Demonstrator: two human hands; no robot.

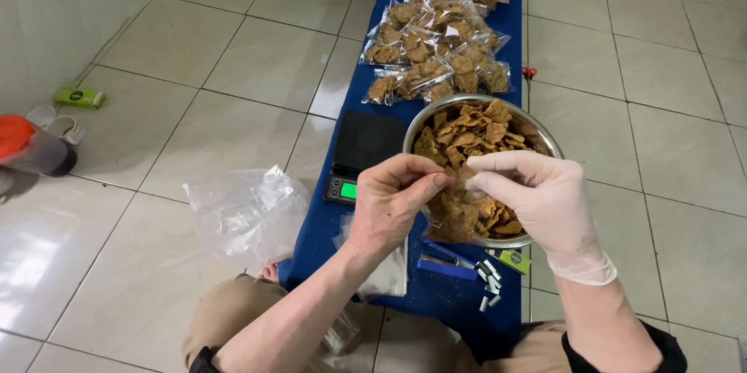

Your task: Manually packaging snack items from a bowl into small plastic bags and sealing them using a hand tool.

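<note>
Left hand (393, 198): bare, fingers curled, thumb and fingertips pinching the top edge of a small clear bag (459, 213) of brown chips.
Right hand (537, 194): gloved in thin white latex, fingers bent, pinching the same top edge from the opposite side, touching the left fingertips.
Small clear bag: hanging between the 2 hands, filled with brown chips, held just above the near rim of the bowl.
Metal bowl (545, 133): round, directly behind and under both hands, heaped with loose brown chips (471, 128).
Digital scale (362, 155): black, green lit display, just beyond the left hand, resting on the blue surface (327, 225).
Packed bags (440, 50): many sealed clear bags of the same chips, well beyond the bowl, spread along the far end of the surface.
Blue stapler (445, 262): just below the hands, near the body.
Staple strips (489, 280): several small white-grey strips, below the right hand, beside a small green box (513, 260).
Empty clear bags (245, 213): crumpled pile left of the left hand, at the surface edge over the tiled floor (661, 186).
Flat clear bags (389, 272): under the left wrist.
Green box on floor (78, 97): far left of the left hand, near the wall.
</note>
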